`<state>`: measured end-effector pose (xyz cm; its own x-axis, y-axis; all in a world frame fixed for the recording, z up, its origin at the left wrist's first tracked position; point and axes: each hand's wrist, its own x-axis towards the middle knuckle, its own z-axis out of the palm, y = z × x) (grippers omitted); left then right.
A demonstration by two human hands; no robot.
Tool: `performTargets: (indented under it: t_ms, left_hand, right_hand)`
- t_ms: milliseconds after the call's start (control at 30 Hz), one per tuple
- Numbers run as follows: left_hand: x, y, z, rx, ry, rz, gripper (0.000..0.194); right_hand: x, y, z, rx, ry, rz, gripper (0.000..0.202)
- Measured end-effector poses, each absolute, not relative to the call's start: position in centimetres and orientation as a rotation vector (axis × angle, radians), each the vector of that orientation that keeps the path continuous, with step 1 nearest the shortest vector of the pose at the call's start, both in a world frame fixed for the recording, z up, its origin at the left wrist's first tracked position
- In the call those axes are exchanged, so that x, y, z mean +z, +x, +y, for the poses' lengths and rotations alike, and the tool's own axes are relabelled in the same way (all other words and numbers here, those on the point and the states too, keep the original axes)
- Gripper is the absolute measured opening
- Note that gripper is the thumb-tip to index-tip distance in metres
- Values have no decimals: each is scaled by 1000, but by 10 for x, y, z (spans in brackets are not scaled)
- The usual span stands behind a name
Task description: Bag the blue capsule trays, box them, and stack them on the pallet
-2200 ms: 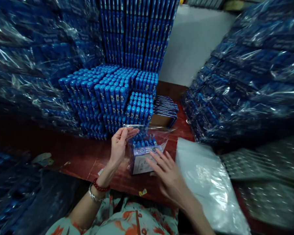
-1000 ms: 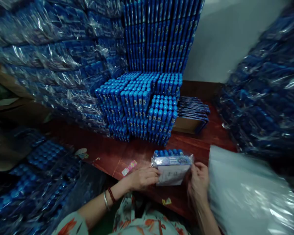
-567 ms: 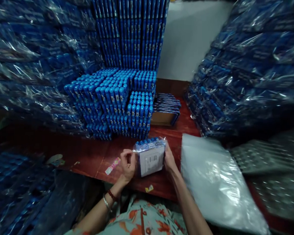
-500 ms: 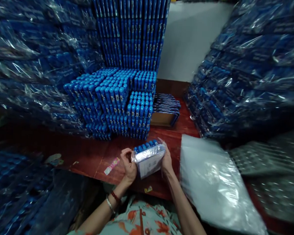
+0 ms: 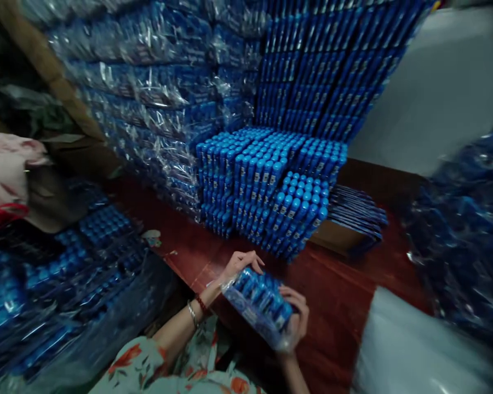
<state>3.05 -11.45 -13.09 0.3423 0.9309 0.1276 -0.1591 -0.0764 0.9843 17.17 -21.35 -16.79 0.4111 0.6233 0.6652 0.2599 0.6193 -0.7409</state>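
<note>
A clear plastic bag of blue-capped tubes (image 5: 259, 303) is held between my two hands, low over the red table near its front edge. My left hand (image 5: 241, 265) grips its far left end, with the fingers bent over the top. Around the right end, my right hand (image 5: 296, 313) has its fingers curled against the plastic. The blue tubes face up and the film looks crumpled at the right end. Behind the hands stand rows of blue tubes with light-blue caps (image 5: 267, 158).
Wrapped stacks (image 5: 156, 93) rise at the back left, and more wrapped packs (image 5: 468, 235) stand at the right. Folded cards (image 5: 357, 210) sit in a box beside the tubes. Clear bags (image 5: 414, 345) lie front right. More tubes (image 5: 102, 224) are at the left.
The view has swung left. The bag has been tipped and turned, so the tubes now show instead of the white printed card. My left hand has moved onto its top edge.
</note>
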Motion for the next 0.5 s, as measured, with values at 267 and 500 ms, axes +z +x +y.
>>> performTargets:
  t_ms: [267, 500]
  left_hand:
    - [-187, -38, -141, 1388, 1160, 1401, 44]
    - [-215, -110, -198, 1795, 581, 1746, 48]
  right_hand:
    - [-220, 144, -228, 93, -927, -1664, 24]
    - [-212, 131, -227, 656, -1413, -1150, 38]
